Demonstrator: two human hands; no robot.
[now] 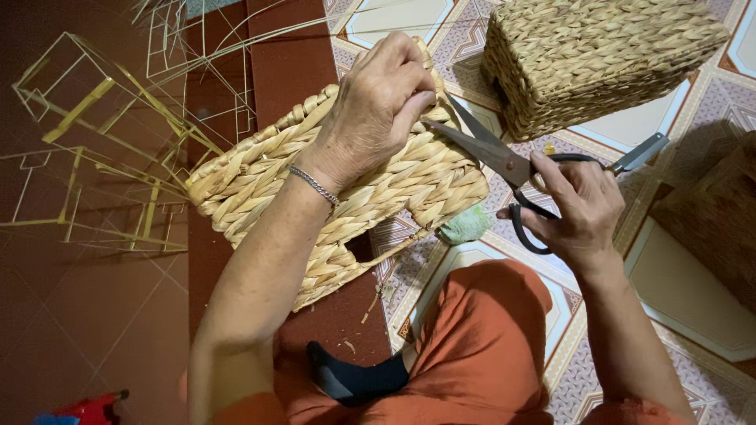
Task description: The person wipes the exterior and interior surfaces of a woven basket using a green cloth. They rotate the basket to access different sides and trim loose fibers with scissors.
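Note:
My left hand point(378, 106) grips the top edge of a woven straw basket point(394, 189) that lies tilted on the floor in front of me; a thin silver bracelet circles that wrist. My right hand point(579, 208) holds a pair of black-handled scissors point(504, 161), fingers through the loops. The open blades point left and reach the basket's rim just beside my left fingers. What lies between the blades is too small to tell.
A second woven basket point(591, 55) sits at the upper right on the patterned mat point(693, 260). Yellow wire frames point(102, 149) stand on the red tiled floor at left. A green tuft point(466, 224) lies under the basket. My orange-clad knee point(480, 338) is below.

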